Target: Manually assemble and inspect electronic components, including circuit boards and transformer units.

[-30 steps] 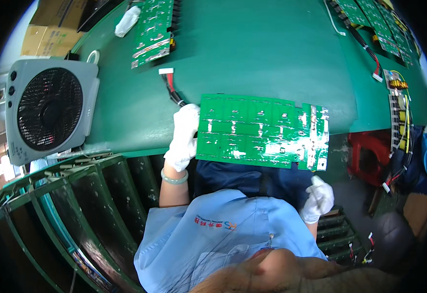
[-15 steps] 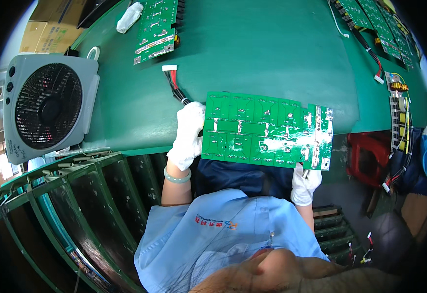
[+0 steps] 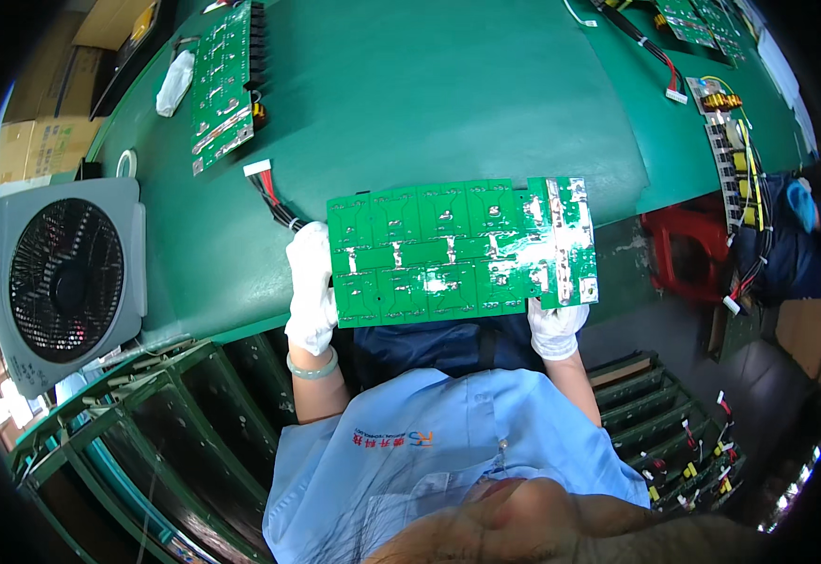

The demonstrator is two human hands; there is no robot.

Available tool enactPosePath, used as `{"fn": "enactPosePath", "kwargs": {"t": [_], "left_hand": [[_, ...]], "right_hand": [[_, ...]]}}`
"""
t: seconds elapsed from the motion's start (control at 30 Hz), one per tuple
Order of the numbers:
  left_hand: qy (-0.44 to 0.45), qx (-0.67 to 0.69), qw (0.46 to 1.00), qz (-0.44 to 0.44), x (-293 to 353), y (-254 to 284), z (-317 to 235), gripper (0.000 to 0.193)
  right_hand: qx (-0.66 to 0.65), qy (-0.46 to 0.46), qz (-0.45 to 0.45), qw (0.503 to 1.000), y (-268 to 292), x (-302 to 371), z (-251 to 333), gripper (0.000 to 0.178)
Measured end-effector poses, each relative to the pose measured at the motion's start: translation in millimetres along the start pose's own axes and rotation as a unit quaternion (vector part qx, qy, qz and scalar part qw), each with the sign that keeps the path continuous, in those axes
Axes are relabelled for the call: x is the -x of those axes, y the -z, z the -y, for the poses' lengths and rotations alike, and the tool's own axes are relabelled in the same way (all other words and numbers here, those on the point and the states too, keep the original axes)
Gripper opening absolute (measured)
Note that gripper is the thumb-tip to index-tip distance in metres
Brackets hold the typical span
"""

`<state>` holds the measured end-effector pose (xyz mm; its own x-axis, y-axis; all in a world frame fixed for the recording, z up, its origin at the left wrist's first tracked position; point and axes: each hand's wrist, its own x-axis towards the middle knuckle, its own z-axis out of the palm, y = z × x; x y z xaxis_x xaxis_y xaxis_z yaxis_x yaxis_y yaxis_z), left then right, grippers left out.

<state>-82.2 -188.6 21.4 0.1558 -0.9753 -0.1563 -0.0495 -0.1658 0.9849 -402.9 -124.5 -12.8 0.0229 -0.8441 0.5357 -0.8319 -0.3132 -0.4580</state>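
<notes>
A green circuit board (image 3: 420,252), solder side up with shiny silver pads, is held level above my lap at the table's near edge. My left hand (image 3: 311,291), in a white glove, grips its left end; the fingertips are hidden under the board. My right hand (image 3: 557,327), also gloved, holds the near right corner from below. Out past the left end of the board sticks a bundle of black and red wires (image 3: 275,199) with a white connector (image 3: 257,168) at its tip.
Another circuit board (image 3: 225,85) and a crumpled white glove (image 3: 175,85) lie on the green tabletop (image 3: 448,94). A grey fan (image 3: 67,282) stands at left, above a green rack (image 3: 147,414). At right are a wired board strip (image 3: 734,155), a red stool (image 3: 683,249) and another rack (image 3: 655,395).
The view has shifted, so the table items sit farther left in it. Both hands keep hold of the circuit board, which is turned slightly counterclockwise.
</notes>
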Motion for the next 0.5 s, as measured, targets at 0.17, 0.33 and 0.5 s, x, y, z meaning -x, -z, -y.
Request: {"fn": "enactPosePath", "kwargs": {"t": [0.17,0.33,0.5], "left_hand": [[-0.249,-0.226,0.938,0.087,-0.9,-5.6,-11.6,0.025],[-0.178,-0.240,0.954,0.012,10.0,0.5,2.3,0.018],[0.074,0.114,0.988,-0.070,11.2,-10.3,-13.3,0.012]], "right_hand": [[0.026,0.037,-0.006,0.999,1.0,-6.4,-0.9,0.039],[-0.002,0.037,0.000,0.999,-4.0,-0.7,-4.2,0.038],[-0.081,-0.007,0.009,0.997,-1.3,-8.4,-0.1,0.036]]}}
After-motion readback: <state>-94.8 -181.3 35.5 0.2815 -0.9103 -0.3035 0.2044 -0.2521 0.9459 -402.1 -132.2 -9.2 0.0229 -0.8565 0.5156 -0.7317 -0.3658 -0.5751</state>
